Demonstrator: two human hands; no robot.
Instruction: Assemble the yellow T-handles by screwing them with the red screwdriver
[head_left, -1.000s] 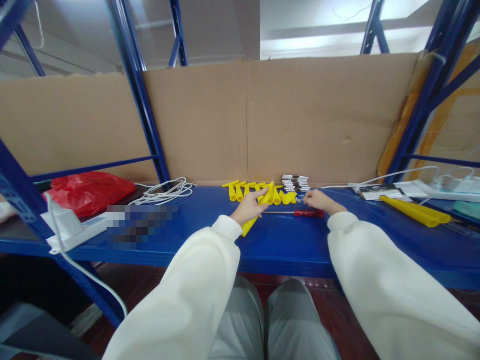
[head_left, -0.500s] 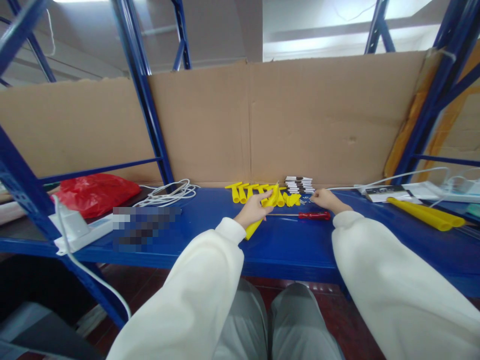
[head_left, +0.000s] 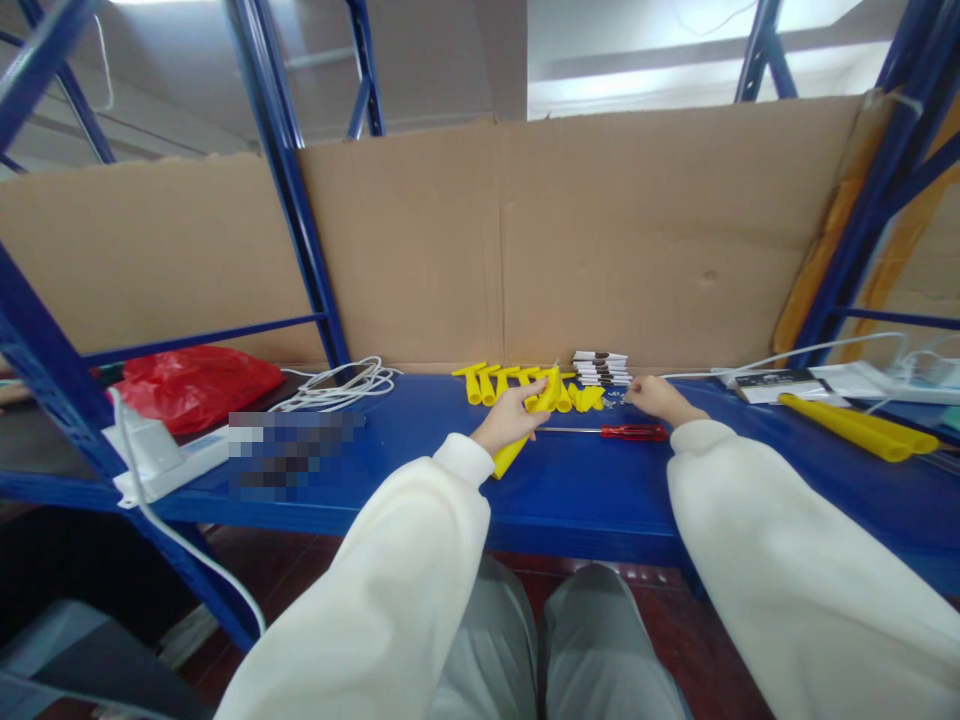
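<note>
My left hand is closed around a yellow plastic piece with a tubular handle, whose handle end sticks out below the fingers and whose wider part shows above them. My right hand rests at a scatter of small shiny metal bits, fingertips pinched together; whatever they hold is too small to make out. A row of similar yellow tubular pieces lies beyond my left hand. Small yellow parts lie between my hands. In front of them is a screwdriver with a red handle, its shaft pointing at my left hand.
White-and-black folded packets are stacked by the cardboard back wall. Two long yellow tubes lie at the right of the blue shelf. To the left are a red plastic bag, coiled white cable and a power strip.
The view has shifted very slightly. Both hands keep nearly the same place and pose, the left still gripping the yellow piece and the right still at the metal bits.
</note>
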